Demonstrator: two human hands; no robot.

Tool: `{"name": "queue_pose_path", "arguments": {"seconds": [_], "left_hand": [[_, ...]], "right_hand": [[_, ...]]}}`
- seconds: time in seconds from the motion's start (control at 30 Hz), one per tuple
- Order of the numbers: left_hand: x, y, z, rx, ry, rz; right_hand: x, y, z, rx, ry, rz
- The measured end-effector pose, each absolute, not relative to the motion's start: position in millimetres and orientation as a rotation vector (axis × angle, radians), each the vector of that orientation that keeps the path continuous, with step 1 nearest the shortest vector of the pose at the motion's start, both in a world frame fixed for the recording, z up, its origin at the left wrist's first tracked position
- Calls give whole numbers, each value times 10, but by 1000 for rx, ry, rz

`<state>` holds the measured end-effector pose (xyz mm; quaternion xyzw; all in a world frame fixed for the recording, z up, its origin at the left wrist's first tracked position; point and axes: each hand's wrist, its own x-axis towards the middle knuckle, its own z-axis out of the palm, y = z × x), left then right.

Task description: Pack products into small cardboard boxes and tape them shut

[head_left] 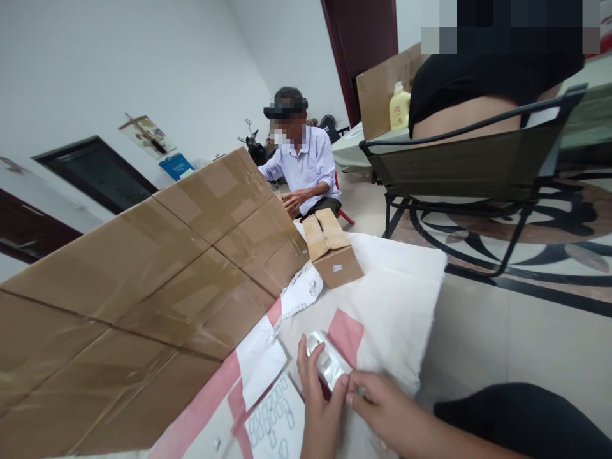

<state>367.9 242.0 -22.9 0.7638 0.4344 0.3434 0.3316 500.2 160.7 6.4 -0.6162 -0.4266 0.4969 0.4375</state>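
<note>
My left hand (319, 401) is wrapped around a small white plastic piece (327, 363), held just above a white cloth with red patches (382, 299). My right hand (382, 408) pinches the near end of the same piece with thumb and fingertips. A sheet of small white parts (276, 422) lies on the cloth just left of my hands. More loose white parts (302, 290) lie further up the cloth, next to a small open cardboard box (332, 250).
A big wall of taped cardboard boxes (143, 299) fills the left. A seated person in a white shirt (306, 167) works behind the boxes. Another person sits on a folding chair (478, 166) at right. Patterned tile floor (526, 319) spreads to the right.
</note>
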Motion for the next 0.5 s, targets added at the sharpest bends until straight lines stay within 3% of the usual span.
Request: {"name": "queue_pose_path", "arguments": {"seconds": [0.5], "left_hand": [[3575,2488,-285,2008,1117,826]], "right_hand": [[4973,1615,86,-1511,-992,1383]]}}
